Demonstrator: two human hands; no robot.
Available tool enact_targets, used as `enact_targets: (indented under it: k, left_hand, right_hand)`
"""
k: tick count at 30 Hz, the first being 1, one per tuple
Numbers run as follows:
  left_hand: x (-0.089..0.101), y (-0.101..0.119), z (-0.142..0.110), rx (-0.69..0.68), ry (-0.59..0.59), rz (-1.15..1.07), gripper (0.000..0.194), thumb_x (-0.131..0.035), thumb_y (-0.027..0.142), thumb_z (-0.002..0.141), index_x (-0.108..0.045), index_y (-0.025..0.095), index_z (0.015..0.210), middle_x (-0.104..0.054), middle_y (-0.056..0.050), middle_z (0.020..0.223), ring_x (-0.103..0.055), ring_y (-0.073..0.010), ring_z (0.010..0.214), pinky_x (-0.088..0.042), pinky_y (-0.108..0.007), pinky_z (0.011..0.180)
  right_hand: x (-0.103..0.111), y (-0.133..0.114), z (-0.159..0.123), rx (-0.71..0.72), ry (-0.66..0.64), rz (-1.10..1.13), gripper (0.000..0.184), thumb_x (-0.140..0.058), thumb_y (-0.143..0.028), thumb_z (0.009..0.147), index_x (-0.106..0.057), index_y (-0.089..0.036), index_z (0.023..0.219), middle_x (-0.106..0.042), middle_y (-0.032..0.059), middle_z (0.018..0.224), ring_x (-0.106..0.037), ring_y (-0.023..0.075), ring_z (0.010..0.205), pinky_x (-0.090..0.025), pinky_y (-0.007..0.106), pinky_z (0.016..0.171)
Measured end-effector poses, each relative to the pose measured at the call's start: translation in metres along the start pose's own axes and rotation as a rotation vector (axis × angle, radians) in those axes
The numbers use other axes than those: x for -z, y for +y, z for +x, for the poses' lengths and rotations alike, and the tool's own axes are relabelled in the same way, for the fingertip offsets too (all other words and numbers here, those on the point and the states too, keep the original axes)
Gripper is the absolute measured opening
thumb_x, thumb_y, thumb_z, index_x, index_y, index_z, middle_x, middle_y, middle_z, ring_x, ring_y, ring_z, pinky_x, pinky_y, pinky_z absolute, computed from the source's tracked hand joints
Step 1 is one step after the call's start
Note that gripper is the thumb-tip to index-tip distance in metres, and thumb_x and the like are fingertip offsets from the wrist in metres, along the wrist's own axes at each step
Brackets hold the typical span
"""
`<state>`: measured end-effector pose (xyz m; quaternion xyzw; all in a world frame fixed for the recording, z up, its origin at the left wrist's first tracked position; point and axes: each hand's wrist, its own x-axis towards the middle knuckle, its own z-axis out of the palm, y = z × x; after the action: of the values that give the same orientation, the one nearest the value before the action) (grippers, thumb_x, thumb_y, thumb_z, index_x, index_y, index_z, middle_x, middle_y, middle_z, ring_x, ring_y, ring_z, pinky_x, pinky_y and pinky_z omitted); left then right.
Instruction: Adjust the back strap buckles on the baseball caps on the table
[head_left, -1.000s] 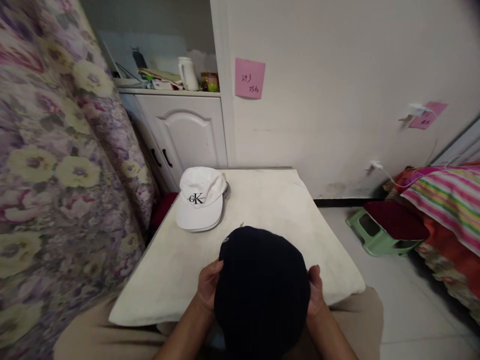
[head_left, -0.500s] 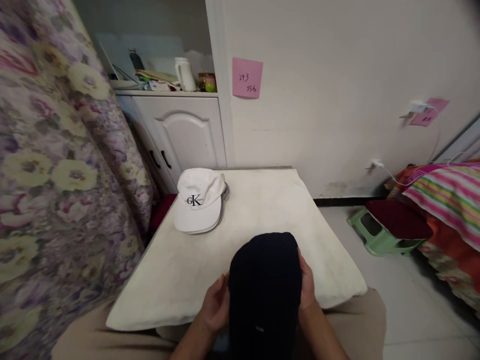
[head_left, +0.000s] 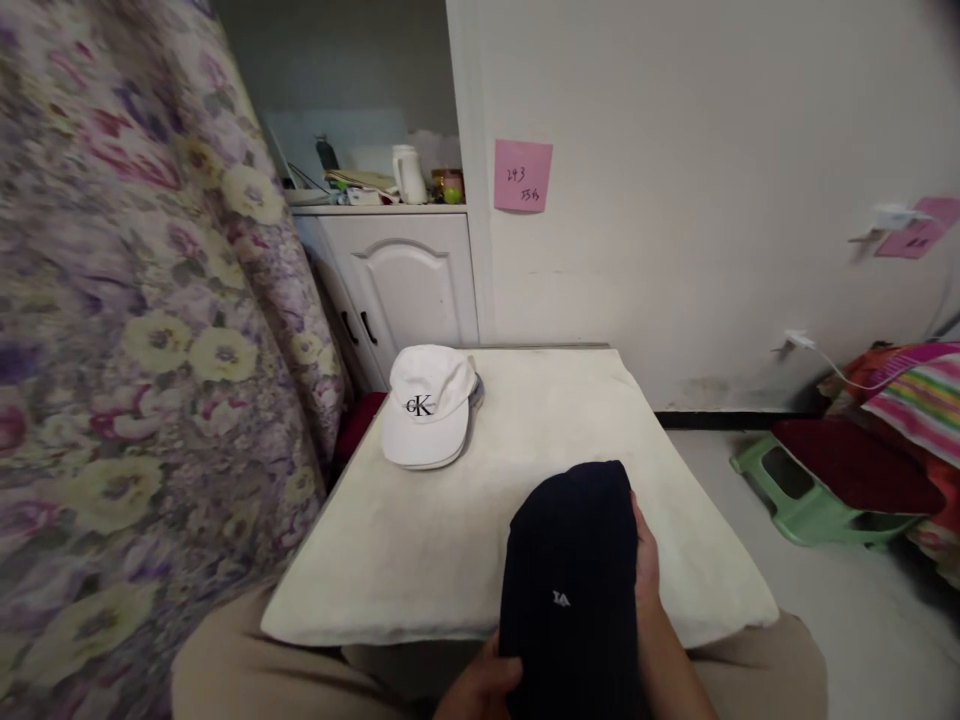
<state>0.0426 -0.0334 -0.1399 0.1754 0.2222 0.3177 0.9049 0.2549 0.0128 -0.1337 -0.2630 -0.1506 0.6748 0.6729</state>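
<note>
A dark navy cap (head_left: pixel 574 560) with a small white emblem faces me, tilted up over the near edge of the table. My left hand (head_left: pixel 484 682) grips its lower left side, thumb on the front and the other fingers mostly hidden. At the cap's right side, my right hand (head_left: pixel 646 560) is wrapped around the edge, its fingers partly behind the fabric. Farther back on the left of the table lies a white cap (head_left: pixel 429 405) with black letters, its brim pointing toward me; neither hand touches it.
The cream-covered table (head_left: pixel 555 400) stands against the wall, over my knees. A floral curtain (head_left: pixel 157 350) hangs at the left, beside a white cabinet (head_left: pixel 412 285). On the right floor stands a green stool (head_left: pixel 787 510) with a dark red top.
The navy cap has been turned and tipped, bringing its white emblem into view. My left hand has slid lower along its side. The view has swung slightly left.
</note>
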Motion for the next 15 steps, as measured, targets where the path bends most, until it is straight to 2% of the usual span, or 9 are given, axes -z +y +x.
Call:
enact_targets:
  k: [3, 6, 8, 11, 15]
  left_hand:
    - [-0.007, 0.009, -0.005, -0.041, 0.005, 0.018, 0.047, -0.071, 0.018, 0.073, -0.071, 0.022, 0.12, -0.072, -0.013, 0.118, -0.066, -0.0347, 0.11, -0.046, -0.045, 0.099]
    - [-0.016, 0.038, -0.01, -0.098, 0.024, 0.069, 0.055, -0.074, 0.013, 0.066, -0.07, 0.02, 0.12, -0.074, -0.012, 0.111, -0.07, -0.0309, 0.1, -0.051, -0.039, 0.092]
    - [-0.023, 0.064, -0.012, -0.128, 0.033, 0.125, 0.058, -0.075, 0.012, 0.065, -0.069, 0.017, 0.122, -0.076, -0.012, 0.106, -0.072, -0.0288, 0.095, -0.054, -0.035, 0.085]
    - [-0.036, 0.108, -0.007, -0.2, -0.028, 0.214, 0.058, -0.075, 0.01, 0.067, -0.067, 0.014, 0.124, -0.076, -0.014, 0.109, -0.073, -0.03, 0.095, -0.056, -0.036, 0.085]
    - [-0.061, 0.181, 0.02, -0.368, -0.049, 0.343, 0.057, -0.073, 0.007, 0.072, -0.063, 0.011, 0.127, -0.076, -0.014, 0.11, -0.072, -0.0297, 0.101, -0.055, -0.035, 0.092]
  right_hand:
    - [0.018, -0.007, 0.011, -0.072, 0.102, 0.241, 0.035, -0.073, -0.045, 0.079, -0.077, -0.02, 0.103, -0.079, 0.0043, 0.102, -0.074, 0.0257, 0.097, -0.057, 0.042, 0.092]
    - [0.032, -0.011, 0.022, -0.004, 0.187, 0.397, 0.02, -0.074, -0.034, 0.081, -0.077, -0.02, 0.095, -0.081, 0.0017, 0.091, -0.076, 0.0197, 0.087, -0.058, 0.036, 0.092]
    - [0.036, -0.009, 0.028, 0.015, 0.159, 0.416, 0.018, -0.072, -0.029, 0.084, -0.076, -0.02, 0.098, -0.081, 0.0028, 0.094, -0.076, 0.0186, 0.09, -0.058, 0.034, 0.092]
    - [0.038, -0.004, 0.034, 0.0, 0.046, 0.387, 0.022, -0.071, -0.02, 0.086, -0.072, -0.019, 0.108, -0.079, 0.0052, 0.106, -0.075, 0.0164, 0.095, -0.06, 0.028, 0.085]
    - [0.043, 0.004, 0.038, -0.061, 0.011, 0.376, 0.026, -0.073, -0.01, 0.082, -0.071, -0.017, 0.107, -0.079, 0.0068, 0.103, -0.076, 0.0129, 0.089, -0.061, 0.021, 0.077]
